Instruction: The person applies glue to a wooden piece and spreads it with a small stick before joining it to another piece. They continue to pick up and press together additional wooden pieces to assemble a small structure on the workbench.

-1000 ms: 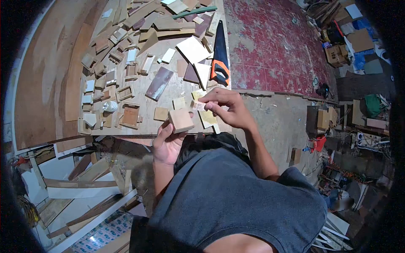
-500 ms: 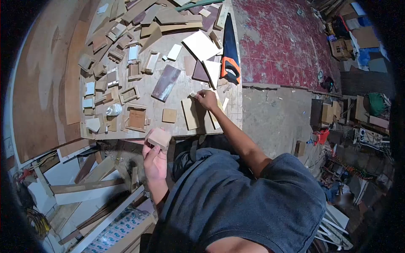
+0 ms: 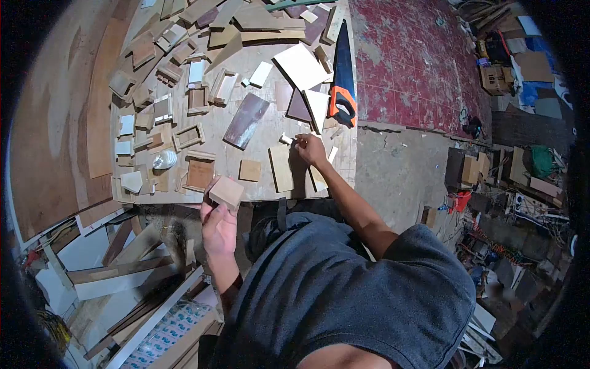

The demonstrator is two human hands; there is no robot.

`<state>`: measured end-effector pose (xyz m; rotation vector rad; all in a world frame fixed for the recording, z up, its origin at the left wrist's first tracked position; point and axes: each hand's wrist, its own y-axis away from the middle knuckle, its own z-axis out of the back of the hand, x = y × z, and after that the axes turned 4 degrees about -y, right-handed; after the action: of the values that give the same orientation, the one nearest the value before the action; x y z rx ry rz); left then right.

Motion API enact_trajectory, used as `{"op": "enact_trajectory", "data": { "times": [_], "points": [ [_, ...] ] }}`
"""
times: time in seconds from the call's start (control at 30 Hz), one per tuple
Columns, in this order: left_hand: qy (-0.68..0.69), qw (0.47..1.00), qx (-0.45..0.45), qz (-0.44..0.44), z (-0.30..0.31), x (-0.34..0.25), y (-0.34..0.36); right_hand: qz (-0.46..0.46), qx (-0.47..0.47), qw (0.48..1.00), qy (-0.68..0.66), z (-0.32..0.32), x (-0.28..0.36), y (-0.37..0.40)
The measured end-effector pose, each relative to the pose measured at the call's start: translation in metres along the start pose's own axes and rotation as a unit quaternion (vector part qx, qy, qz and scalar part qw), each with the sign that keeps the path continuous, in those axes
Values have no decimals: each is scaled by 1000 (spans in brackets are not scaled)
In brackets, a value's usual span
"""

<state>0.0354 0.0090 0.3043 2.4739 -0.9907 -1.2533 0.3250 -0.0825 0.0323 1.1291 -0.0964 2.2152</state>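
Observation:
My left hand [image 3: 219, 226] holds a small wooden box [image 3: 226, 191] in front of the table's near edge, its fingers wrapped round the sides. Over the tabletop, my right hand [image 3: 310, 149] has its fingers bent together; whatever lies between them is too small to make out. Just left of those fingertips is a small pale wooden piece [image 3: 286, 139]. Below it lies a flat light board [image 3: 281, 168], and a square wooden piece [image 3: 250, 170] rests further left. A dark reddish panel [image 3: 246, 121] lies beyond, to the left of my right hand.
A handsaw with an orange handle [image 3: 343, 106] lies along the table's right edge. Several small wooden frames [image 3: 188, 136] cover the left of the table [image 3: 227, 198]. White boards [image 3: 302, 67] and scrap wood lie further back. Offcuts [image 3: 126, 270] are piled on the floor at lower left.
My right hand has moved slightly right, away from the small pale piece, which now shows apart from the fingers. My left hand has shifted a little left and tilted the box.

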Motion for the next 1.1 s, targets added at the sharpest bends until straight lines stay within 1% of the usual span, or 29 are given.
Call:
{"op": "enact_trajectory", "data": {
  "times": [0.1,0.13,0.17,0.23,0.37,0.47,0.53,0.57,0.63,0.7,0.77,0.8,0.87,0.9,0.97,1.0,1.07,1.1],
  "points": [
    [-7,1000,9,1,-7,0,-1,6,34,999,29,-7,10,-6],
    [-9,1000,17,0,-9,1,0,28,33,997,61,-8,13,-8],
    [-11,1000,15,0,-11,1,1,27,35,997,59,-9,16,-8],
    [-23,999,26,-6,-13,2,2,-3,64,996,54,-11,18,-10],
    [-19,999,27,-25,-17,9,7,4,55,996,66,-6,16,-9],
    [-17,999,16,-23,-20,12,10,-23,74,993,92,5,18,-5],
    [-12,1000,12,-18,-19,14,12,-48,14,996,78,10,15,0],
    [-13,1000,11,-18,-19,14,13,-48,15,996,77,13,14,3],
    [-13,1000,11,-14,-19,16,16,-92,-2,994,58,21,11,5],
    [-17,1000,11,-13,-18,17,17,-94,-4,994,60,25,9,6],
    [-19,1000,11,-13,-18,18,19,-83,-24,996,21,27,5,7],
    [-19,1000,10,-22,-20,19,20,-82,-24,996,21,26,3,6],
    [-17,999,7,-31,-23,22,22,-42,-10,999,-10,26,-2,3],
    [-12,999,14,-34,-24,22,23,-43,-9,999,-10,29,1,4],
    [-7,999,21,-39,-25,22,25,-57,38,992,-110,33,10,2],
    [-16,999,25,-35,-25,22,26,-55,38,992,-111,37,17,2],
    [-25,999,28,-32,-26,23,27,-32,86,968,-232,50,39,9],
    [-26,999,27,-31,-27,23,27,-12,107,952,-286,68,71,17]
  ]
}}
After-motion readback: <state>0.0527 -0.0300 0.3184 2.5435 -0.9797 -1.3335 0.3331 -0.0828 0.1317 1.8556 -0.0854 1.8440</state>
